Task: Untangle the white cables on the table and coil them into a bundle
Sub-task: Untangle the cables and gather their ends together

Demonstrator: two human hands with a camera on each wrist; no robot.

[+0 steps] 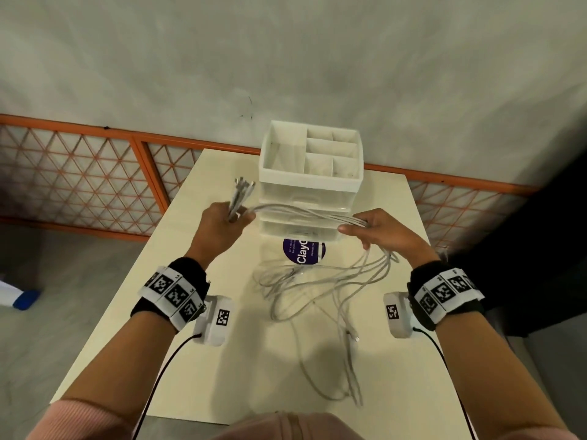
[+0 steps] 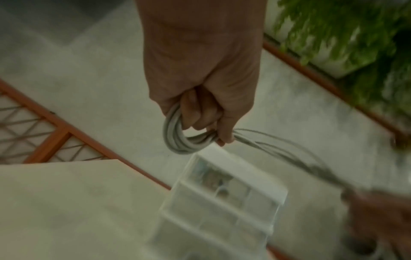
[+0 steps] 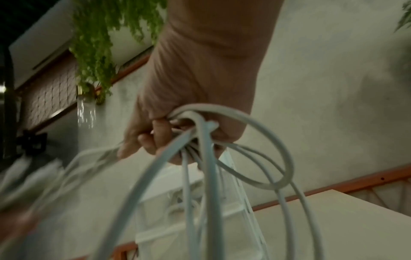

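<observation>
Stretching white cables [image 1: 305, 212] between left hand [image 1: 222, 222] and right hand [image 1: 386, 231].

A white drawer organiser [image 1: 309, 173] stands on the cream table [image 1: 178, 281] behind a purple sticker [image 1: 301, 252]

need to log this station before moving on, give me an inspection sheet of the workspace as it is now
surface: pale table, loose cable lengths lying on it near the front right.
job's things: white cables stretched between both hands, the rest trailing down to the table; not yet a finished bundle.
clutter: white drawer organizer with open top compartments at the far edge; round purple sticker in front of it.
grippers: left hand holds gathered cable ends in a closed grip; right hand holds the strands, fingers curled round them.
cables: black leads run from the wrist cameras along both forearms.
surroundings: grey wall, orange-framed lattice panel, hanging green plant.
</observation>
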